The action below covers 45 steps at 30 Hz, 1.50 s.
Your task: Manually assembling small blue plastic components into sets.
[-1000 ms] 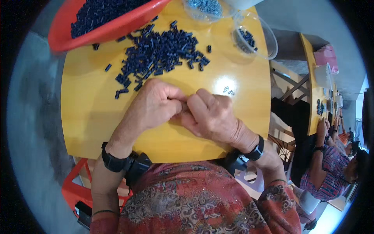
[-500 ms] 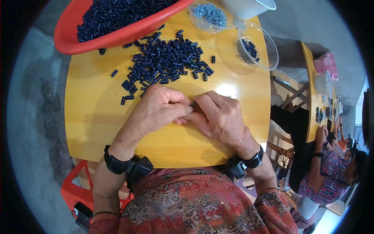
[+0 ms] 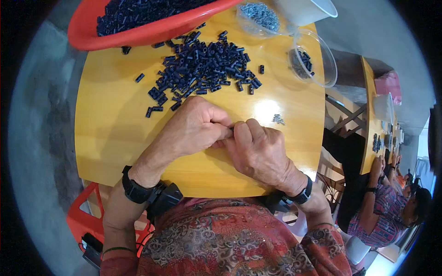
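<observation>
My left hand (image 3: 195,126) and my right hand (image 3: 260,149) meet above the near middle of the yellow table (image 3: 106,138). Both are closed, thumbs and fingertips pinched together at one spot. Whatever they grip is hidden by the fingers. Beyond my left hand lies a loose pile of short dark tubular pieces (image 3: 202,64), some with holes in their sides. A little heap of thin silvery metal bits (image 3: 278,119), too small to name, rests just beyond my right hand.
A red basin (image 3: 138,44) full of dark pieces stands far left. Far right are a clear bowl (image 3: 243,23) of silvery bits, a white container (image 3: 308,11) and a clear round tub (image 3: 332,76) holding dark pieces. Another person (image 3: 384,207) sits at a table on the right.
My right hand's fingers have curled tighter, and the dark bit that showed at the fingertips is now covered. The view has shifted slightly, and the silvery heap shows more fully beyond my right hand.
</observation>
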{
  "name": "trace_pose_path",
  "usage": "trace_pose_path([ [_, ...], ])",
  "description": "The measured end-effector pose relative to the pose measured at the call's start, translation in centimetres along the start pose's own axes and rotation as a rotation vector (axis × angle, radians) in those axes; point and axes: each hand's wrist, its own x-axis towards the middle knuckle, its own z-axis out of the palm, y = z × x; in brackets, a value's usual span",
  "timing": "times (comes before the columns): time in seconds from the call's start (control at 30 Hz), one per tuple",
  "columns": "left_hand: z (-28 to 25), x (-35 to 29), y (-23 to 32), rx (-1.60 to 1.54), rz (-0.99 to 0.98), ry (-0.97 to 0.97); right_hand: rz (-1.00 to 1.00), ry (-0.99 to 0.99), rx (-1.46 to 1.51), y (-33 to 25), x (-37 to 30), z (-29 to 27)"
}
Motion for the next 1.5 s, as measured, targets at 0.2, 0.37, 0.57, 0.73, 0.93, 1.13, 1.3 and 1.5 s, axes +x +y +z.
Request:
trace_pose_path([
  [0.2,-0.2,0.4,-0.4,0.075,0.092,0.017,0.065,-0.031,-0.002,-0.6,-0.3,0.9],
  [0.37,-0.2,0.4,0.1,0.085,0.055,0.005,0.116,-0.041,0.066,-0.1,0.1,0.3],
  [0.57,0.4,0.5,0.0,-0.069,-0.006,0.041,0.2,0.08,0.195,1.0,0.2,-0.6],
  [0.73,0.5,0.4,0.5,0.05,0.064,0.113,0.2,0.253,0.198,1.5,0.1,-1.2],
  [0.93,-0.4,-0.5,0.7,-0.177,0.162,0.161,0.408,0.417,0.206,4.5,-0.5,-3.5],
  [1.13,-3.0,-1.7,2.8,-0.309,0.449,0.679,0.55,0.597,-0.048,10.1,-0.4,-5.2],
  [1.3,-4.9,-3.1,2.2,-0.047,0.442,0.953,0.672,0.587,0.075,8.7,-0.1,-5.1],
  [1.5,-6.7,-5.1,-1.1,0.673,0.463,0.971,0.38,0.574,0.238,4.6,-0.1,-3.7],
])
